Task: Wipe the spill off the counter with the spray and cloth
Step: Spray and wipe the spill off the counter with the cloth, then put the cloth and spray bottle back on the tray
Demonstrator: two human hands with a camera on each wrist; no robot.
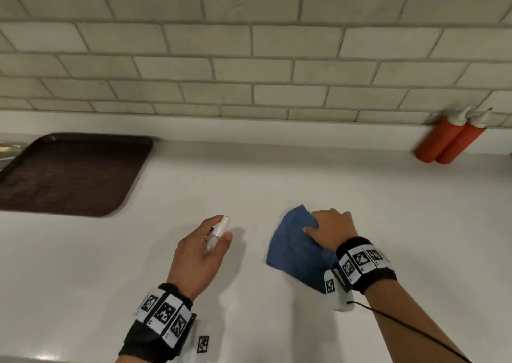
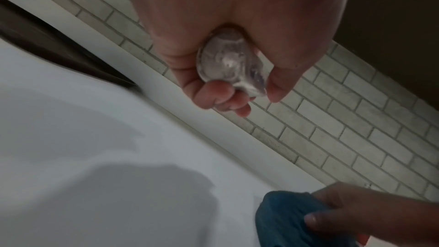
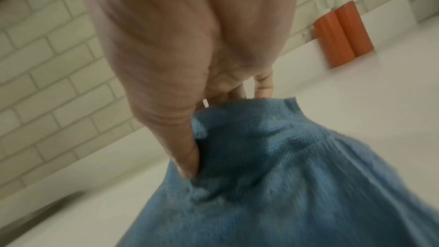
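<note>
My left hand (image 1: 203,247) grips a small clear spray bottle (image 1: 217,231) with a white nozzle, held just above the white counter (image 1: 194,190). Its clear base (image 2: 229,63) shows between my curled fingers in the left wrist view. A blue cloth (image 1: 296,247) lies on the counter to the right. My right hand (image 1: 329,231) lies on its far right part, thumb (image 3: 187,155) tucked into a fold and fingers bunching the fabric (image 3: 273,166). The cloth (image 2: 285,219) also shows at the bottom of the left wrist view. No spill is visible on the counter.
A dark brown tray (image 1: 69,174) lies on the counter at the far left. Two orange bottles (image 1: 448,143) with white caps stand against the tiled wall (image 1: 249,43) at the far right. Bare counter stretches between the tray and the cloth.
</note>
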